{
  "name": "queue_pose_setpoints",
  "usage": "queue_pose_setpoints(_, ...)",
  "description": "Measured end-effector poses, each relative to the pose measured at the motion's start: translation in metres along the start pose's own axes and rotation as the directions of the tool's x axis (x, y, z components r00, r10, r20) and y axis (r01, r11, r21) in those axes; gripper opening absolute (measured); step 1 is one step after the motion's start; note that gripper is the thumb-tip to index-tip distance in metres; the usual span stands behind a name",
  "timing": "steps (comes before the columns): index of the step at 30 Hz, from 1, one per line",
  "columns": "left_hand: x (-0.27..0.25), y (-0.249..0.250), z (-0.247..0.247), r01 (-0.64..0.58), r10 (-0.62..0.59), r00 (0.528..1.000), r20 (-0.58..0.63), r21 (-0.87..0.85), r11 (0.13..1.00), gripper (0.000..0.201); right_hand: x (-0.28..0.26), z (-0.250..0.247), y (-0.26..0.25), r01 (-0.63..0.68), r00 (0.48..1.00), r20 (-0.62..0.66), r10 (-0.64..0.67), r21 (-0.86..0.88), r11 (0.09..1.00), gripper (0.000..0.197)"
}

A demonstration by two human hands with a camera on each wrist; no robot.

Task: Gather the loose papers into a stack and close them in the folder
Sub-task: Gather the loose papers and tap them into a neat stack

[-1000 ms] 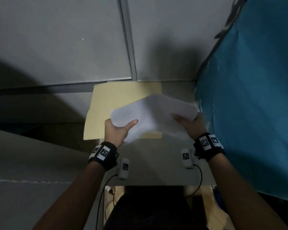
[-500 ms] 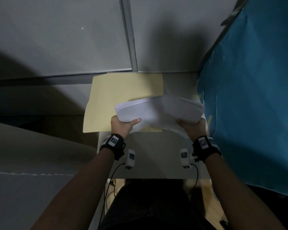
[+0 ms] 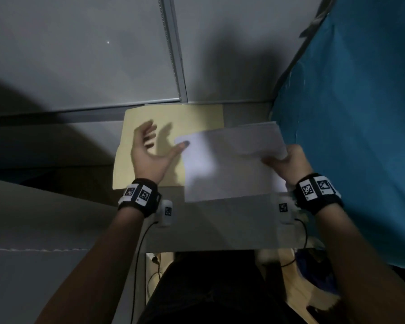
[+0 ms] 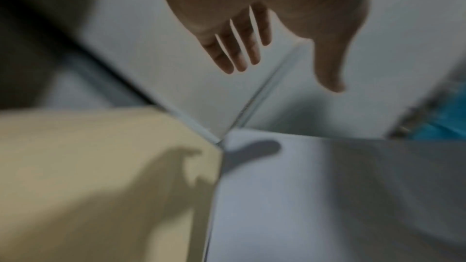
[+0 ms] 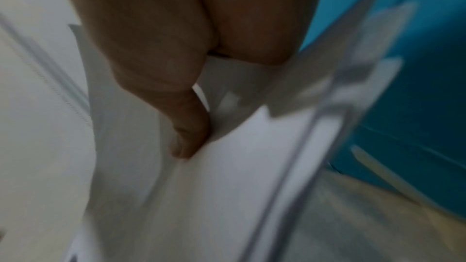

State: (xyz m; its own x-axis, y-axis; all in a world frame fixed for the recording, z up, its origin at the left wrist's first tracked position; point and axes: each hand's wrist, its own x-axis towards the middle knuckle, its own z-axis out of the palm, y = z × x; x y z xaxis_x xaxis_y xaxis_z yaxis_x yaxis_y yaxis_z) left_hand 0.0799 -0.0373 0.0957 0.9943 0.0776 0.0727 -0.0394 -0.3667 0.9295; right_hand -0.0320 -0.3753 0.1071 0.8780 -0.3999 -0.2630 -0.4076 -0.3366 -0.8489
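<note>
A stack of white papers [image 3: 229, 162] hangs over the small table, and my right hand [image 3: 288, 162] grips its right edge, thumb on top [image 5: 186, 132]. The sheets [image 5: 227, 186] look blurred and slightly fanned in the right wrist view. A tan manila folder [image 3: 173, 120] lies flat at the table's far side, partly under the papers [image 4: 302, 196]. My left hand [image 3: 150, 150] hovers open above the folder [image 4: 88, 176], fingers [image 4: 237, 47] spread, its thumb close to the stack's left corner; whether it touches is unclear.
A grey partition wall with a metal seam [image 3: 173, 54] rises just behind the table [image 3: 220, 225]. A blue panel [image 3: 348, 125] stands close on the right. The table is narrow, with a dark gap and a grey surface [image 3: 45, 218] to its left.
My left hand has let go of the stack's left edge and opened above the folder. The papers, held before by both hands, have flattened out and shifted right in my right hand.
</note>
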Motion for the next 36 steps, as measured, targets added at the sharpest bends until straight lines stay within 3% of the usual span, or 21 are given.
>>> queue_pose_setpoints(1,0.002,0.02,0.002,-0.156,0.141,0.981,0.129,0.11,0.982,0.108,0.001,-0.001,-0.006,0.037,0.998,0.051,-0.033,-0.083,0.996,0.015)
queue_pose_setpoints(2,0.002,0.04,0.008,-0.299,0.232,0.923,0.306,0.197,0.934,0.12,0.0,0.0,-0.015,0.072,0.994,0.099,-0.056,-0.168,0.983,0.013)
queue_pose_setpoints(3,0.001,0.054,0.016,-0.399,0.238,0.85,0.47,0.281,0.873,0.123,0.0,0.002,-0.026,0.1,0.988,0.139,-0.069,-0.232,0.968,0.011)
queue_pose_setpoints(4,0.0,0.063,0.024,-0.449,0.166,0.786,0.595,0.365,0.816,0.115,-0.001,0.006,-0.035,0.123,0.982,0.168,-0.08,-0.264,0.957,0.01)
queue_pose_setpoints(6,-0.001,0.064,0.039,-0.383,-0.066,0.744,0.664,0.505,0.773,0.065,-0.001,0.012,-0.048,0.165,0.967,0.231,-0.104,-0.263,0.951,0.012)
queue_pose_setpoints(7,-0.003,0.058,0.043,-0.301,-0.132,0.754,0.643,0.517,0.801,0.045,-0.002,0.01,-0.052,0.184,0.96,0.254,-0.115,-0.267,0.946,0.014)
queue_pose_setpoints(9,-0.007,0.04,0.039,-0.129,-0.191,0.772,0.606,0.444,0.887,0.052,-0.005,-0.001,-0.053,0.202,0.948,0.285,-0.141,-0.197,0.959,0.017)
queue_pose_setpoints(12,-0.013,0.021,0.011,0.138,-0.267,0.801,0.536,0.269,0.953,0.054,-0.002,-0.015,-0.041,0.111,0.981,0.142,-0.129,0.13,0.985,0.036)
queue_pose_setpoints(15,-0.02,0.015,-0.006,0.277,-0.28,0.829,0.485,0.08,0.958,0.055,-0.004,0.006,-0.04,0.052,0.986,0.118,-0.116,0.447,0.893,0.046)
queue_pose_setpoints(18,-0.035,0.025,0.008,0.315,-0.268,0.874,0.405,-0.053,0.947,0.06,-0.016,0.042,-0.049,0.021,0.977,0.173,-0.128,0.518,0.855,0.038)
queue_pose_setpoints(22,-0.049,0.039,0.028,0.256,-0.208,0.94,0.271,-0.156,0.954,0.041,-0.023,0.056,-0.056,0.096,0.993,0.028,-0.118,0.412,0.906,0.026)
queue_pose_setpoints(25,-0.05,0.04,0.035,0.199,-0.16,0.964,0.214,-0.173,0.965,0.045,-0.022,0.049,-0.055,0.158,0.987,-0.046,-0.151,0.36,0.919,0.032)
queue_pose_setpoints(29,-0.052,0.022,0.047,0.202,-0.17,0.957,0.235,-0.119,0.972,0.049,-0.014,0.05,-0.03,0.146,0.989,-0.02,-0.148,0.332,0.932,0.053)
queue_pose_setpoints(33,-0.052,-0.012,0.058,0.256,-0.245,0.913,0.327,0.011,0.967,0.038,-0.005,0.063,0.01,0.019,1.0,-0.023,-0.014,0.25,0.968,0.058)
queue_pose_setpoints(36,-0.049,-0.021,0.065,0.272,-0.277,0.913,0.298,0.06,0.96,0.043,-0.001,0.068,0.02,-0.003,0.999,-0.034,0.013,0.268,0.964,0.06)
